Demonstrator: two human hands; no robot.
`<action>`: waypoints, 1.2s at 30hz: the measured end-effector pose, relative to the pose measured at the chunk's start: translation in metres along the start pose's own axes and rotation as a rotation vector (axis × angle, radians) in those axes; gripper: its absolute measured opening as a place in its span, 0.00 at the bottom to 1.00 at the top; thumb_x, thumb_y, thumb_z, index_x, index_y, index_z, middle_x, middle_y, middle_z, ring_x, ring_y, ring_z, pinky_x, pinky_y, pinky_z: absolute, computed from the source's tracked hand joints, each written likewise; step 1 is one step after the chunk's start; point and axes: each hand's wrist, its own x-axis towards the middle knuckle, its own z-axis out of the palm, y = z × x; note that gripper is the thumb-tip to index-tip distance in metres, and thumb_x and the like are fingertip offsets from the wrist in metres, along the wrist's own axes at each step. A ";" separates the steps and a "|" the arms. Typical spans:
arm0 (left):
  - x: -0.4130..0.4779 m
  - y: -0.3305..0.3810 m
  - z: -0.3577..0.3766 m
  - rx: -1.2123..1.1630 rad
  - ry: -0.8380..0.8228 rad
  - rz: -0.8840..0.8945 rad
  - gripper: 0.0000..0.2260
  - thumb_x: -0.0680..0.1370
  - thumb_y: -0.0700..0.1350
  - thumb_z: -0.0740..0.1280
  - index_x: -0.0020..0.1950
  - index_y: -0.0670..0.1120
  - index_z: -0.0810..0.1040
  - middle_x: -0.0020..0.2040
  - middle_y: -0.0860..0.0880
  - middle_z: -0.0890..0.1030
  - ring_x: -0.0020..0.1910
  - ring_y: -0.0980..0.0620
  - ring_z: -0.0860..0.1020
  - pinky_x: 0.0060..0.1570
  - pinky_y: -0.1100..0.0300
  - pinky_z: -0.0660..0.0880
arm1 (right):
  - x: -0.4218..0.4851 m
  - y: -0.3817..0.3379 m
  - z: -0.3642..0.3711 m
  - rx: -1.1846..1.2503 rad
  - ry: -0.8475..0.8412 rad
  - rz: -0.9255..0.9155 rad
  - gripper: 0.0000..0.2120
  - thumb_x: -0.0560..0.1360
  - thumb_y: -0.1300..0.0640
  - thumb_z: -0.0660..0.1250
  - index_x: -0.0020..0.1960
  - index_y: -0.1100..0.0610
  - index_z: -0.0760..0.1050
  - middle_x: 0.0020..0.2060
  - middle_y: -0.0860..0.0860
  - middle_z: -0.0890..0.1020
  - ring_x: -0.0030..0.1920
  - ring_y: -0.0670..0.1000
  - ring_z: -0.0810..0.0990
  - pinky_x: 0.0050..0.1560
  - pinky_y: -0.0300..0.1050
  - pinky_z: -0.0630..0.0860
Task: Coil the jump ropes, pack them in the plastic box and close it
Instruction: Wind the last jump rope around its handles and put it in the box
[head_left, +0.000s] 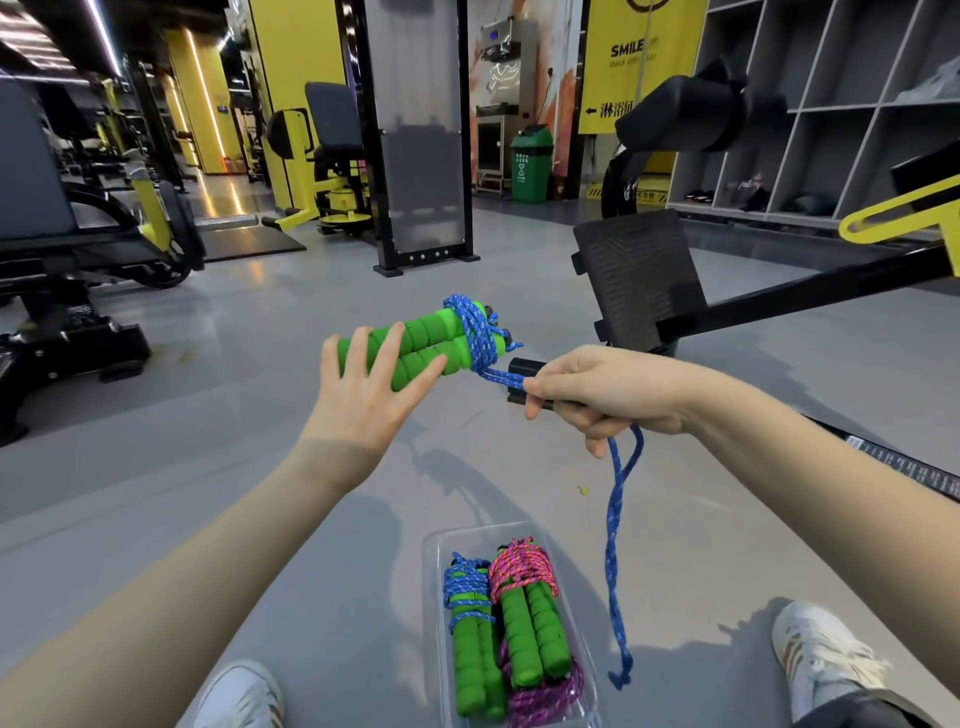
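Left hand (363, 384): reaching forward in mid-air, fingers lying straight and spread apart across the handles, thumb angling under the lower one; what is carrying the pair behind the palm I cannot tell.
Handles (421, 345): two green ribbed foam cylinders lying side by side above the floor, their far ends bound round with turns of rope.
Rope (618, 561): blue braided cord flecked white, running taut from the wrapped ends to the right hand, then hanging as a loose doubled loop, its tip dangling right of the box's rim.
Right hand (597, 395): fingers curling closed around the rope, forefinger and thumb pinching it (knuckles facing up).
Box (431, 587): clear thin plastic, oblong, round-cornered, sitting open-topped on the floor between the shoes.
Blue bundle (470, 649): filling the box's left half, green foam wound with blue cord.
Pink bundle (524, 571): lying against it on the right, purple cord spilling at the near end.
Floor (260, 493): smooth grey, lying open left of the box and ahead of the hands.
Footplate (639, 275): black ridged slab, standing tilted beyond the right hand, hemming in that side.
Shoes (821, 660): white, flanking the box.
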 end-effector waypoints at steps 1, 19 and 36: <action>0.000 -0.001 0.000 0.002 -0.005 -0.002 0.31 0.66 0.34 0.47 0.68 0.48 0.67 0.61 0.30 0.72 0.51 0.30 0.74 0.51 0.35 0.69 | -0.002 -0.003 -0.001 -0.024 -0.015 0.002 0.14 0.81 0.52 0.56 0.46 0.60 0.73 0.22 0.48 0.60 0.20 0.46 0.55 0.25 0.39 0.71; -0.017 0.024 -0.011 -0.158 0.091 0.504 0.19 0.82 0.37 0.52 0.70 0.51 0.67 0.63 0.33 0.74 0.55 0.32 0.74 0.57 0.36 0.69 | -0.012 -0.001 -0.039 -0.390 0.377 -0.382 0.11 0.76 0.49 0.65 0.41 0.53 0.80 0.29 0.48 0.73 0.29 0.43 0.68 0.32 0.33 0.65; 0.026 0.045 -0.053 -0.331 0.374 0.258 0.22 0.80 0.33 0.50 0.68 0.51 0.69 0.65 0.36 0.68 0.57 0.32 0.75 0.58 0.38 0.68 | 0.015 0.067 -0.031 0.814 0.416 -0.108 0.08 0.69 0.67 0.66 0.35 0.56 0.76 0.16 0.47 0.76 0.31 0.44 0.83 0.24 0.36 0.74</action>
